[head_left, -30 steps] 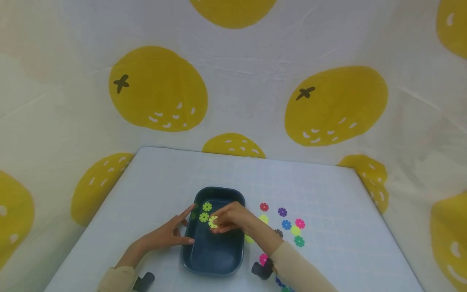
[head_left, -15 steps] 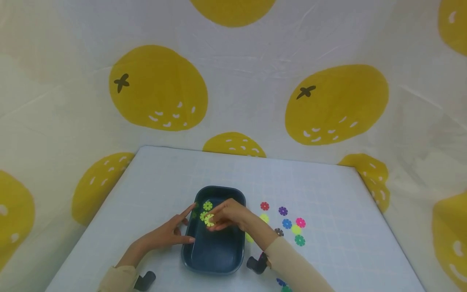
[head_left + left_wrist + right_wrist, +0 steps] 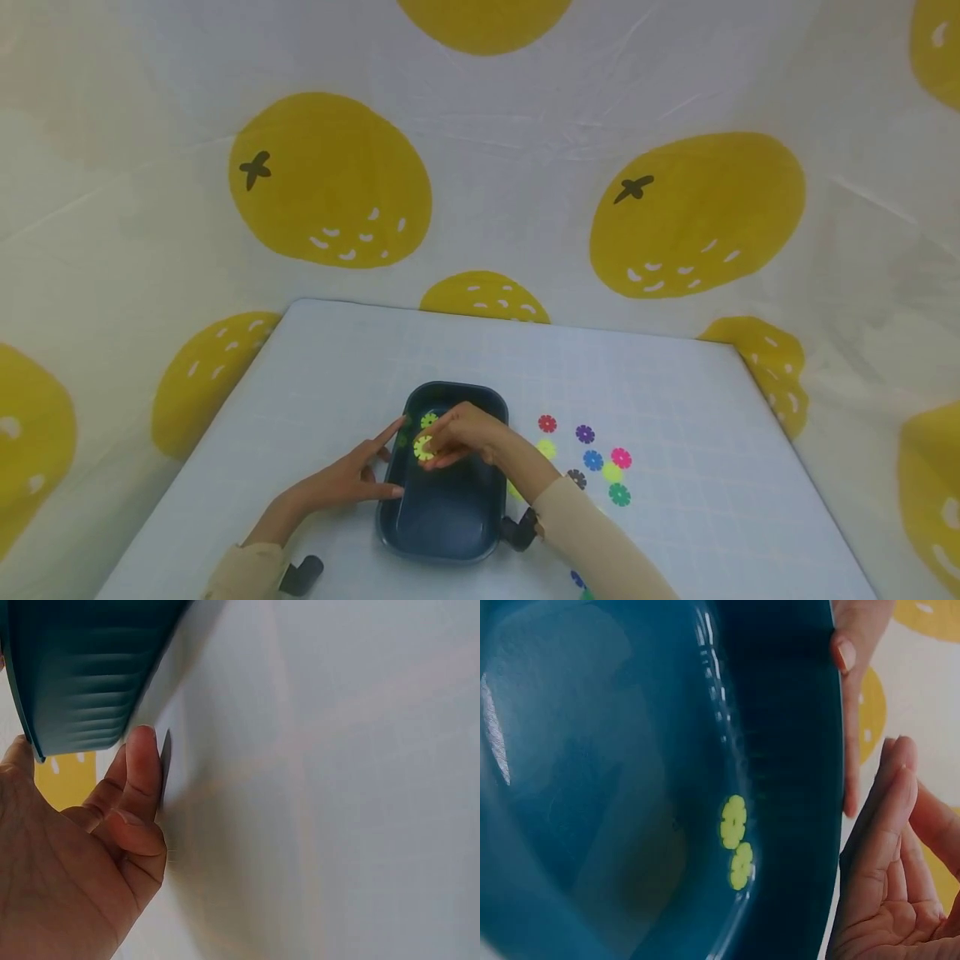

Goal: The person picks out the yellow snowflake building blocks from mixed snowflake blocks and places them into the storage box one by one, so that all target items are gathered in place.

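In the head view my right hand (image 3: 463, 429) is over the dark blue tray (image 3: 442, 546), pinching a bright yellow snowflake disc (image 3: 423, 448) at its fingertips. Below it in the tray lie yellow-green snowflake discs; one (image 3: 429, 420) shows past the fingers, and the right wrist view has two, an upper disc (image 3: 733, 822) and a lower disc (image 3: 741, 866), close together by the side wall. The held disc is hidden in that view. My left hand (image 3: 351, 477) touches the tray's left rim with extended index finger and thumb; its other fingers bend beside the tray's outer wall (image 3: 97, 690).
Right of the tray, loose snowflake discs lie scattered on the white cloth: red (image 3: 547, 423), purple (image 3: 585, 433), blue (image 3: 592, 460), pink (image 3: 621, 457) and green (image 3: 619, 494) among them. My right forearm covers part of this group. A patterned cloth hangs behind the table.
My right hand has moved left and slightly away from me inside the tray, carrying the yellow disc over one of the lying discs. My left hand has kept its place on the rim.
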Motion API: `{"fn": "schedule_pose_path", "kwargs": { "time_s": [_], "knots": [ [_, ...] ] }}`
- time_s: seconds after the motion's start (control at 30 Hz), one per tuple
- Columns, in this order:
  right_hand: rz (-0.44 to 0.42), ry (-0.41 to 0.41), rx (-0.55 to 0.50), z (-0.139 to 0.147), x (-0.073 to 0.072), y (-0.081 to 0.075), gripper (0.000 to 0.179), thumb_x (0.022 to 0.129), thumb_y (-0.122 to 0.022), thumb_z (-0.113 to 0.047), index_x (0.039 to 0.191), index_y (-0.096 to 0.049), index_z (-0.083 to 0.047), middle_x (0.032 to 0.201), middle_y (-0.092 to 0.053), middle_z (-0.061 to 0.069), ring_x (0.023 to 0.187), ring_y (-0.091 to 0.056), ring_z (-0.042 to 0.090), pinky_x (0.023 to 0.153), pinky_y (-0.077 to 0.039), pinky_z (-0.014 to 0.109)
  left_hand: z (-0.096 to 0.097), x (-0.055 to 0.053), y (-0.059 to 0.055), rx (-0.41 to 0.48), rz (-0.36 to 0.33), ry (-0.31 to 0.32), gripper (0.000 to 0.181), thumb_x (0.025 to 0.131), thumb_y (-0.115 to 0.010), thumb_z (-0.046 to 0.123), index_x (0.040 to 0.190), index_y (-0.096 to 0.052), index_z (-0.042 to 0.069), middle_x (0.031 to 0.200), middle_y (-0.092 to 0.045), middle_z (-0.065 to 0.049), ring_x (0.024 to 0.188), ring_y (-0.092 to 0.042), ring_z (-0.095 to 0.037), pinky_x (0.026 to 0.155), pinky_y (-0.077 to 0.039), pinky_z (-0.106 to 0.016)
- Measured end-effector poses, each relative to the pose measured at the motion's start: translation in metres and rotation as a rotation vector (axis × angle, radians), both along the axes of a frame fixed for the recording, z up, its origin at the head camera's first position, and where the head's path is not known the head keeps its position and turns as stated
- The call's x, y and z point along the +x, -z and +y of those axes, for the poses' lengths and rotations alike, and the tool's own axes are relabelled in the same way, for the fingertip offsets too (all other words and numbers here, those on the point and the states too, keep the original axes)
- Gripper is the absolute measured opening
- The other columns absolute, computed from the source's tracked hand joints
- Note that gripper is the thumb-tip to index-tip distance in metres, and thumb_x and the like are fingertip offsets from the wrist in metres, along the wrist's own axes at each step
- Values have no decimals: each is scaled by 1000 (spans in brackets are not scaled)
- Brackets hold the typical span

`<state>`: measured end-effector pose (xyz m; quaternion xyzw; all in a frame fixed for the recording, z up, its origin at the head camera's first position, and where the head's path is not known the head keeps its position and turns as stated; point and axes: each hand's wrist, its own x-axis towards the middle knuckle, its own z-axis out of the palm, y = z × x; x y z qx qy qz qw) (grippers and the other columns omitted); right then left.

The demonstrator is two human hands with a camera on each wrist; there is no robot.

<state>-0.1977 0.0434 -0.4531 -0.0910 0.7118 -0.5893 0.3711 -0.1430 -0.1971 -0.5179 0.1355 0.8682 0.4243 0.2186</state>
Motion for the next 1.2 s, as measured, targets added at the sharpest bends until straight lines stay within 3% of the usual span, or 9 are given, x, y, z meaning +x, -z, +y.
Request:
{"fn": "schedule_pose_path", "kwargs": {
  "time_s": [0.73,1.2],
  "knots": [
    [-26,-29,-31,-9,-13,-5,19,89,-65,0,104,-76,3,82,-74,15,65,-72,16,58,-55,24,-2,-1,2,1,-19,-1,103,84,-78,43,160,-9,34,120,-49,-11,81,-50,-19,68,-43,-31],
    [-39,23,9,-16,-22,17,15,87,-65,2,98,-74,5,76,-73,16,60,-71,15,55,-54,24,-2,0,0,13,-10,12,101,85,-77,40,160,-9,34,120,-48,-11,81,-50,-19,67,-43,-30]
  ]
}}
